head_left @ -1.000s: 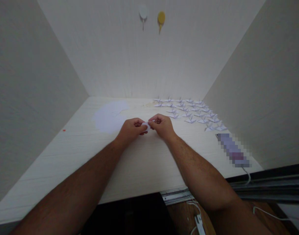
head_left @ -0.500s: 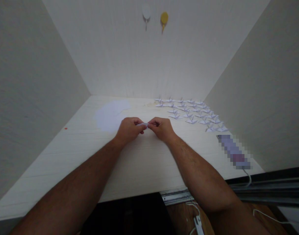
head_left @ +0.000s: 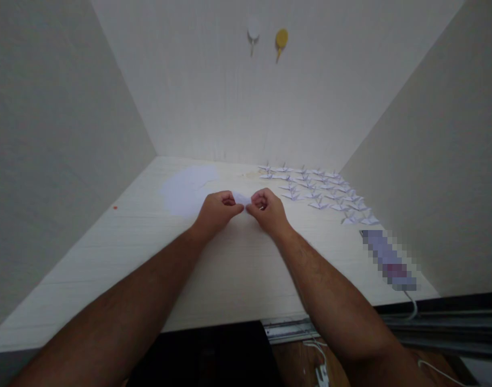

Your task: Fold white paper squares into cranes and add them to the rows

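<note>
Small piece of white paper (head_left: 241,199), held up between both bare hands over the middle of the pale wood-grained tabletop (head_left: 238,279); upper part showing in the gap between the hands, folds too small to make out; whether touching the tabletop, cannot tell. Left hand (head_left: 218,210) nearly closed, thumb stretched inward, fingers curled at the paper's left part; right hand (head_left: 270,209) likewise nearly closed, thumb and forefinger pinched at the paper's right end, other fingers loosely bent; thumb tips close together. Off to the left, near the table's side edge, tiny orange-red speck (head_left: 115,207); just beyond the left hand, flat spread of plain white sheets (head_left: 185,191); beyond the right hand, many white folded-paper cranes (head_left: 312,195) in uneven rows, reaching back near the pale streaked rear wall (head_left: 205,97); high on that wall, side by side but apart, round white hook (head_left: 253,29) and round yellow hook (head_left: 282,37).
</note>
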The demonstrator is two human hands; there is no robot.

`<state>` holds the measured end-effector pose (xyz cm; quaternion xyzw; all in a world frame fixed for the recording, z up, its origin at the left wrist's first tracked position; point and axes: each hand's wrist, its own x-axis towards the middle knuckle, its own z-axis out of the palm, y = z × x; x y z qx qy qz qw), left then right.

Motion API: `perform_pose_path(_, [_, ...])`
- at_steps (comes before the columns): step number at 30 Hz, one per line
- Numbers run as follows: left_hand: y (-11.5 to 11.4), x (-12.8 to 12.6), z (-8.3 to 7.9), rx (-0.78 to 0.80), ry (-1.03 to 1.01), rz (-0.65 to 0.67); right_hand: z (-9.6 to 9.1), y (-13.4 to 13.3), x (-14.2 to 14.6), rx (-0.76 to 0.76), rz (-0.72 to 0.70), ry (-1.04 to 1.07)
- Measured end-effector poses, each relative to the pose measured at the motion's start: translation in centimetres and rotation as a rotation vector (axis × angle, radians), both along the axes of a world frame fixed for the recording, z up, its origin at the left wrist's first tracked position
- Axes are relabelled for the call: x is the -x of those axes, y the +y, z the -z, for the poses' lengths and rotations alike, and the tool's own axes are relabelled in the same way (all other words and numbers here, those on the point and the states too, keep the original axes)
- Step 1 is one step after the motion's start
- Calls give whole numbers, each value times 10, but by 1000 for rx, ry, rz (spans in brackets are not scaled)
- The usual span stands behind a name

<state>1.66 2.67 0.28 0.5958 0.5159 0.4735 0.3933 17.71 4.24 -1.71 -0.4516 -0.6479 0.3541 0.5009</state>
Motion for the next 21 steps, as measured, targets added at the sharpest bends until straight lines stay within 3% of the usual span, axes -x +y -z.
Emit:
perform_pose_path(3, [1, 3, 0, -71, 93, 49, 0, 0, -3, -74, -51, 20])
perform_pose_path(7, [1, 4, 2, -145, 148, 79, 3, 1, -6, -47, -155, -4])
perform_pose_path(15, [-3, 3, 5, -317, 131, 32, 0, 1, -2, 72, -142, 126])
perform_pose_path(21, [-1, 0, 7, -269, 81, 28, -4, -3, 0, 100, -159, 118])
